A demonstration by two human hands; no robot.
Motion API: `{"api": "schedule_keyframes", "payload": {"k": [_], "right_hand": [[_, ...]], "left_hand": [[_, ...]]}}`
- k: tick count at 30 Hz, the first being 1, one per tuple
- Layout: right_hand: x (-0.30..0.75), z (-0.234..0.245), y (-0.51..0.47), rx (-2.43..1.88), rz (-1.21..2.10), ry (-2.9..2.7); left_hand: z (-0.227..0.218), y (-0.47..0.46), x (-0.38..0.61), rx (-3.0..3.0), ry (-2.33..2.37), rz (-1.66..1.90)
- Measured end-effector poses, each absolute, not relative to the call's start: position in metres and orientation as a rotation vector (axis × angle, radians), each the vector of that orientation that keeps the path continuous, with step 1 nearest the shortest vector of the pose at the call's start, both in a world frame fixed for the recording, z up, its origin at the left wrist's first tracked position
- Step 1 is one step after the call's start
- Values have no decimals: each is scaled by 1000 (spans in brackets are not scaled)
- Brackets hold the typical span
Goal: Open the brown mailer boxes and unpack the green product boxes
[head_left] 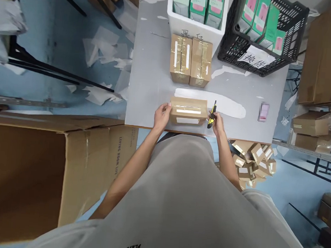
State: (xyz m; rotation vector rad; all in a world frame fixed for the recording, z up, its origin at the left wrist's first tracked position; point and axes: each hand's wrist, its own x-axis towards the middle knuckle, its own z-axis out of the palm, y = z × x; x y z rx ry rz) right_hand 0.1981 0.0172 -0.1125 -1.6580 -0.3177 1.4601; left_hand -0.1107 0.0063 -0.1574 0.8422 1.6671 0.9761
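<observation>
A small taped cardboard box (pixel 188 111) with white labels lies at the near edge of the grey table (pixel 151 81). My left hand (pixel 162 114) grips its left end, fingers curled around it. My right hand (pixel 216 120) is at the box's right end, closed on a yellow and black utility knife (pixel 212 114) whose tip points away from me. Two more taped boxes (pixel 191 60) stand side by side further back on the table.
A white bin (pixel 197 12) and a black crate (pixel 261 28), the crate bearing a paper sign, hold green and pink cartons at the table's far side. A large open carton (pixel 35 175) stands at my left. Small boxes (pixel 251 161) are piled on the floor at my right. Paper scraps litter the blue floor.
</observation>
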Motion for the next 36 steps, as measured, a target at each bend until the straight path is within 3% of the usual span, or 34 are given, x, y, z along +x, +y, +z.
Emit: {"api": "schedule_keyframes", "payload": {"k": [17,26,36], "right_hand": [[271,-106,19,-1820,1686,-1051],[260,-75,52,-1589,1854,-1517],[185,-53,60,-1281,1427,-2917]], "left_hand": [[-176,-54,-79,923,1745,799],[-163,-50,-97,1186,1559,770],[-180,-53,-91,833,1402,876]]}}
